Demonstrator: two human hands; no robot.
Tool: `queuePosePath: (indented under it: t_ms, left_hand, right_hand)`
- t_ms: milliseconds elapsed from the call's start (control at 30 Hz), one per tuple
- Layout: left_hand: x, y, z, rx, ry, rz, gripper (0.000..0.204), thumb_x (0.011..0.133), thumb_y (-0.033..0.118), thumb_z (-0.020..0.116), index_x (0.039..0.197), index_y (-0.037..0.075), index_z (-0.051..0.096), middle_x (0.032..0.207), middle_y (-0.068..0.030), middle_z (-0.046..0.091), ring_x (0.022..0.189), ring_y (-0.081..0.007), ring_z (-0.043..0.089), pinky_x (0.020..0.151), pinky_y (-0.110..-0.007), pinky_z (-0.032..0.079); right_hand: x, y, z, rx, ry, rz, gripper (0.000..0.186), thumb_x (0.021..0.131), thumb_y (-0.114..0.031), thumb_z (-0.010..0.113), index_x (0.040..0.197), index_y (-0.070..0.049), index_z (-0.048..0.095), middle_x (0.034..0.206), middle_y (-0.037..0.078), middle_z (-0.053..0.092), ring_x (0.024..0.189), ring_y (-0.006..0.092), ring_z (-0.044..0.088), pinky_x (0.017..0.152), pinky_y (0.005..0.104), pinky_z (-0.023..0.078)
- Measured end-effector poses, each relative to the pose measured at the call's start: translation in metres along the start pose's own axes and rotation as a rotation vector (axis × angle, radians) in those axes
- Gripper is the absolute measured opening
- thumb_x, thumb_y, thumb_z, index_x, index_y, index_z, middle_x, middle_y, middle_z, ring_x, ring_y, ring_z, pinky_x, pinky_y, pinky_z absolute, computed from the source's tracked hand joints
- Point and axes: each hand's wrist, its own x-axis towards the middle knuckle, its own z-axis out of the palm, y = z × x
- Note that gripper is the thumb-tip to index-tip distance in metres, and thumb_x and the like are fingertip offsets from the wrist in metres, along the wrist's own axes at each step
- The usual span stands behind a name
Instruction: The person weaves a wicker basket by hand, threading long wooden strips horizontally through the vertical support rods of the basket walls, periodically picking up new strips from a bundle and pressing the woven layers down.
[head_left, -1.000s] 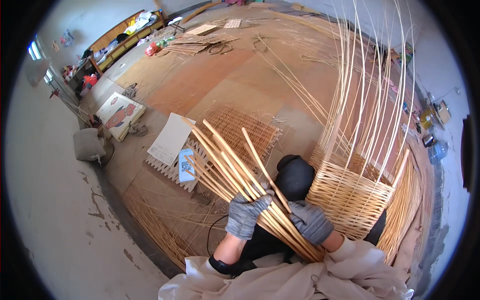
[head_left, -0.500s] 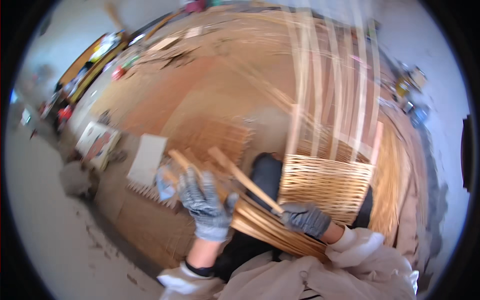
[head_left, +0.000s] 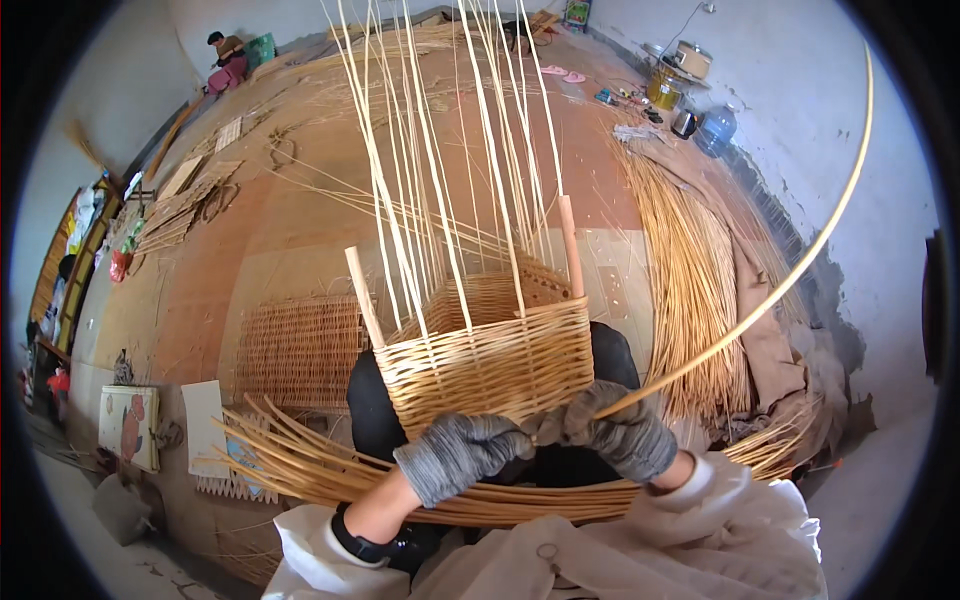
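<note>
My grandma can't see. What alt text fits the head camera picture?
A gray-gloved left hand and right hand meet near the lower end of a long curved rod, close to a woven basket with tall thin stakes. A bundle of rods lies beneath the hands; a woven panel and loose cane pile lie on the floor.

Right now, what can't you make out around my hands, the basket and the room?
From the head view:
Near end of the long rod: hidden by your left hand and right hand.
Lower front edge of the basket: partly covered by both hands.
Tips of several upright stakes: cut off by the upper edge.
Hands of the far person: too small.
</note>
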Motion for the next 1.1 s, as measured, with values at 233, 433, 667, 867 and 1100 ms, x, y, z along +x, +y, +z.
queuePosePath:
  t_ms: [233,433,667,867,1100]
  left_hand:
    - [0.027,-0.009,-0.025,0.161,0.5,0.009,0.019,0.077,0.014,0.067,0.094,0.006,0.067,0.087,-0.0102,0.066,0.079,-0.0198,0.064,0.074,-0.029,0.05]
    - [0.05,-0.021,-0.025,0.534,0.784,-0.21,0.028,0.078,0.005,0.065,0.105,0.002,0.061,0.093,-0.0131,0.066,0.083,-0.0168,0.064,0.077,-0.028,0.05]
    - [0.049,-0.038,-0.029,0.159,0.69,-0.3,0.031,0.078,0.001,0.063,0.109,-0.001,0.058,0.097,-0.0123,0.065,0.086,-0.0173,0.064,0.076,-0.026,0.05]
    - [0.055,-0.016,-0.033,0.457,0.633,-0.252,0.035,0.079,0.005,0.062,0.113,-0.001,0.055,0.099,-0.0133,0.064,0.087,-0.0204,0.064,0.074,-0.026,0.051]
    - [0.141,-0.008,-0.03,0.336,0.063,-0.321,0.039,0.077,0.03,0.065,0.103,0.001,0.06,0.098,-0.0176,0.063,0.089,-0.0318,0.06,0.08,-0.035,0.047]
  right_hand:
    - [0.032,-0.073,-0.045,-0.328,0.308,-0.139,0.012,0.083,-0.013,0.059,0.081,-0.003,0.052,0.077,0.018,0.061,0.079,0.0295,0.063,0.071,0.0371,0.054]
    - [0.058,-0.06,-0.097,-0.217,0.45,-0.198,0.019,0.079,-0.015,0.063,0.086,0.0,0.054,0.083,0.017,0.061,0.08,0.0307,0.063,0.07,0.0443,0.057]
    - [0.065,-0.029,-0.105,0.105,0.35,-0.018,0.008,0.082,-0.003,0.056,0.087,0.002,0.054,0.084,0.016,0.059,0.08,0.0321,0.062,0.066,0.0432,0.058]
    - [0.066,-0.037,-0.101,-0.038,0.51,0.071,0.016,0.076,-0.009,0.064,0.085,-0.002,0.053,0.08,0.013,0.058,0.078,0.0281,0.062,0.064,0.0397,0.057]
    - [0.068,-0.029,-0.096,-0.13,0.426,0.01,0.014,0.078,-0.01,0.063,0.085,-0.002,0.054,0.086,0.013,0.061,0.083,0.0284,0.062,0.068,0.0398,0.056]
